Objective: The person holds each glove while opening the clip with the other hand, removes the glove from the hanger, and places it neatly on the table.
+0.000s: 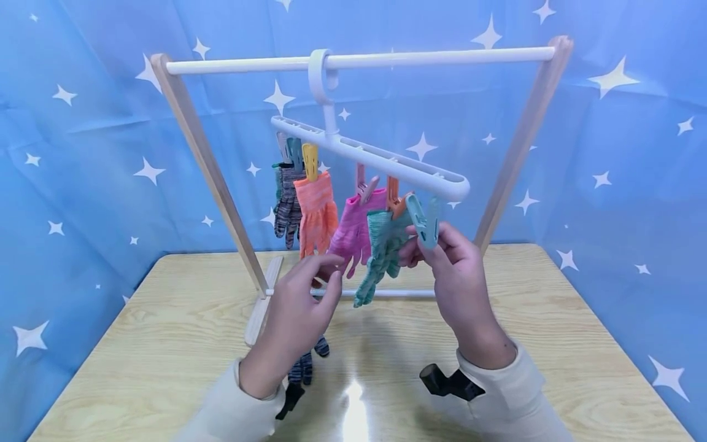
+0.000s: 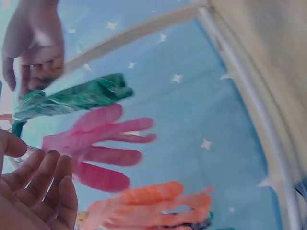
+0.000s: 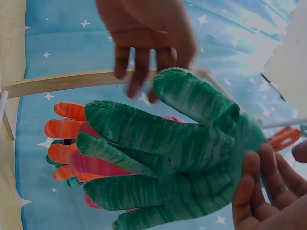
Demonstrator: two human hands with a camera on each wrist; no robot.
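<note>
A green glove hangs from an orange clip under the white hanger. My right hand is at its cuff, fingertips touching the knit and thumb apart from them in the right wrist view. A teal clip dangles in front of that thumb. To the left, a pink glove hangs from a pink clip. My left hand is held just below and left of the pink glove, fingers loosely bent, nothing in them.
Further left hang an orange glove on a yellow clip and a dark striped glove. The hanger hooks over a white rod between wooden posts. Another dark glove lies on the table, partly hidden by my left arm.
</note>
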